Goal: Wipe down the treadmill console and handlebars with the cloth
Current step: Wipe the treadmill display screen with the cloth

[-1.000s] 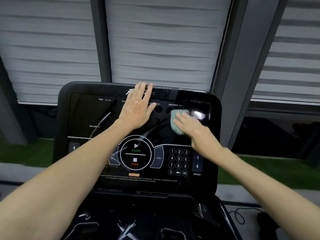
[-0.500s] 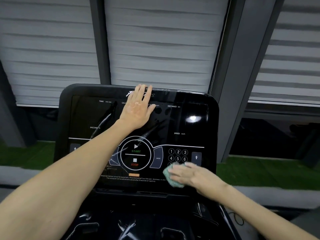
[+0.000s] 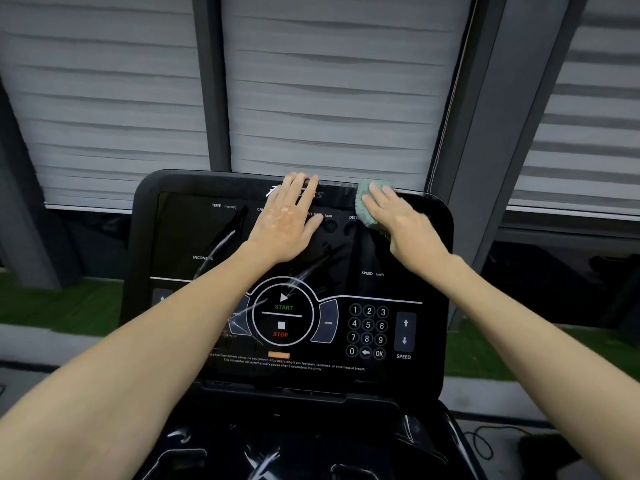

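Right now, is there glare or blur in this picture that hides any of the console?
Head view: white streaky reflections cross the glossy console left of centre and around the start button; the right hand and cloth are slightly motion-blurred; the blinds bow from wide-angle distortion; the keypad stays readable.

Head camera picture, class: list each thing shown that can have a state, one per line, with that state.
Console: display dark, streaks on the left half.
Cloth: bunched, pressed on the console's upper right edge.
Right hand: flat on the cloth.
Left hand: open, palm flat on the console top.
Blinds: lowered.
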Demonstrator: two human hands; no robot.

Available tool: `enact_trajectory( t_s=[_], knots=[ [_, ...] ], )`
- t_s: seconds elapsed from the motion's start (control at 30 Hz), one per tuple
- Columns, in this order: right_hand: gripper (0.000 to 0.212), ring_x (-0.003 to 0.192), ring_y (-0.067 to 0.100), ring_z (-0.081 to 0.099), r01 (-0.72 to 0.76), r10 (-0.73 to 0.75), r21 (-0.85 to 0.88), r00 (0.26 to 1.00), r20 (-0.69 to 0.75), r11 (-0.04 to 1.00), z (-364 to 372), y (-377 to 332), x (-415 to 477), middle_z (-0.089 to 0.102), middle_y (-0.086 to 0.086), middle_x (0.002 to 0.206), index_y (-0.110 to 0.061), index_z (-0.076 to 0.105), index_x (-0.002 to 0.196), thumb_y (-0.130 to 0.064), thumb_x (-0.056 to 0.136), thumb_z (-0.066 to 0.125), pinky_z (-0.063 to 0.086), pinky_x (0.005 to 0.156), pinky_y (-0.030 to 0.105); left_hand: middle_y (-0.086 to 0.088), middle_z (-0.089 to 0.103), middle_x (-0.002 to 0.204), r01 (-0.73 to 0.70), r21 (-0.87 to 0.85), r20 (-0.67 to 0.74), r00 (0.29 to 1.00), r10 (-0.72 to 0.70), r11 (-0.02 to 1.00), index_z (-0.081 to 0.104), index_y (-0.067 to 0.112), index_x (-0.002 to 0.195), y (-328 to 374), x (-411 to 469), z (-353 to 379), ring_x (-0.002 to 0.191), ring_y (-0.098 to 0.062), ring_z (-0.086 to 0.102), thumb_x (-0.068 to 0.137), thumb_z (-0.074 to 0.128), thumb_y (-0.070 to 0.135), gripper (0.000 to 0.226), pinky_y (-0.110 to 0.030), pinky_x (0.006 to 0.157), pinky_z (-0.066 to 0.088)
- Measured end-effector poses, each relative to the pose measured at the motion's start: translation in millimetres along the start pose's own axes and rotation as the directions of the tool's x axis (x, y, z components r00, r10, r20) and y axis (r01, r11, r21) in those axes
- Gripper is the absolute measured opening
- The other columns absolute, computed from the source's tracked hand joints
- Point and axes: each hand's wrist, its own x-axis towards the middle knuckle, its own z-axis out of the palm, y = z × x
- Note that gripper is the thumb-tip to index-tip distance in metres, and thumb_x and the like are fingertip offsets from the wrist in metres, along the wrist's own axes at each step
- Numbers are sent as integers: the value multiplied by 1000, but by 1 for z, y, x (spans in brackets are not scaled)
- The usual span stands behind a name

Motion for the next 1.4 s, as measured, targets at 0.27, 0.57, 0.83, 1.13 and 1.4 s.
enact_trajectory(
  t_s=[0.27,0.57,0.83,1.13,1.4],
  knots=[
    [94,142,23,26,238,-256,100,932,258,966,84,-35,-147,32,3,153,-9,37,143,6,51,45,24,115,36,-18,29,151,-18,-9,-12,1000,18,1000,23,3,150,0,-2,-3,142,-32,21,100,42,35,62,-44,116,21],
    [100,141,11,29,455,-473,136,810,348,880,68,-31,-175,37,-7,151,-23,41,141,5,49,68,26,112,30,-16,27,153,-15,-27,24,1000,16,1000,20,4,151,0,-3,-6,144,-30,18,101,38,29,59,-45,116,21],
    [104,123,35,53,203,-210,128,977,44,971,16,-8,-50,53,15,137,-8,52,129,31,33,51,45,99,40,-12,12,160,-49,-44,89,995,53,998,9,3,152,-14,-2,-15,148,-25,9,103,31,22,57,-39,120,14],
    [93,141,24,29,-7,20,120,994,-104,993,18,-5,5,35,4,151,-11,45,141,32,59,41,39,106,30,-16,21,157,24,165,39,999,-31,986,21,4,150,-59,-8,-24,144,-34,20,101,26,32,57,-44,116,18],
    [95,142,19,25,134,-166,220,977,133,966,76,-64,-129,42,4,147,-7,50,136,29,48,51,8,118,25,-14,48,135,-6,88,-31,999,9,996,38,3,142,-65,-10,-18,127,-33,42,98,24,34,55,-45,113,26]
  ],
)
